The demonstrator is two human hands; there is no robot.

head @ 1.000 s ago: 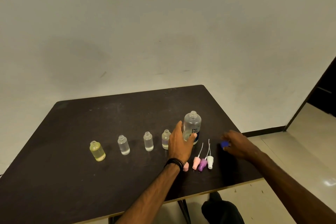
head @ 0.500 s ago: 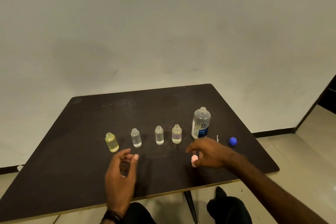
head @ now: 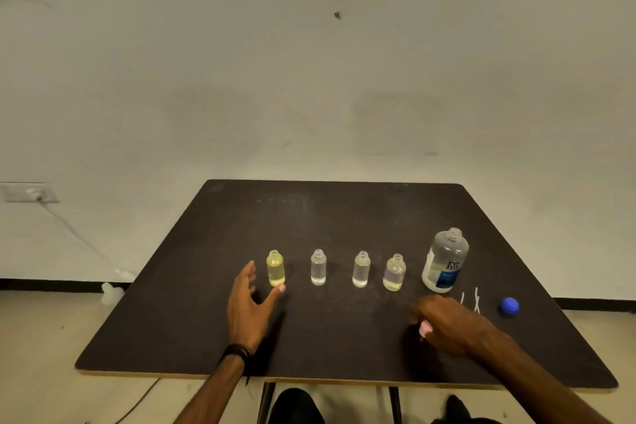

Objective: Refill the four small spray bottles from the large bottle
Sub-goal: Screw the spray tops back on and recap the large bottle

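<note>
The open left hand (head: 253, 299) stood just beside the upright yellow bottle (head: 275, 268), thumb and fingers flanking it, while the right hand (head: 447, 325), far off, pinched a pink cap (head: 424, 329) below the large bottle (head: 445, 260).

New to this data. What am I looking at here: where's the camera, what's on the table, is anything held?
No robot here: a person works bare-handed, and the one picture comes from a camera worn on their head, looking forward and down. On the dark table stand four small uncapped bottles in a row: a yellow bottle, two clear ones, and a purplish one. Right of them stands the large bottle, also uncapped, and its blue cap lies nearer the right edge. The left hand is open, reaching at the yellow bottle. The right hand has a pink spray cap in its grip. Thin white spray tubes show just behind it.
</note>
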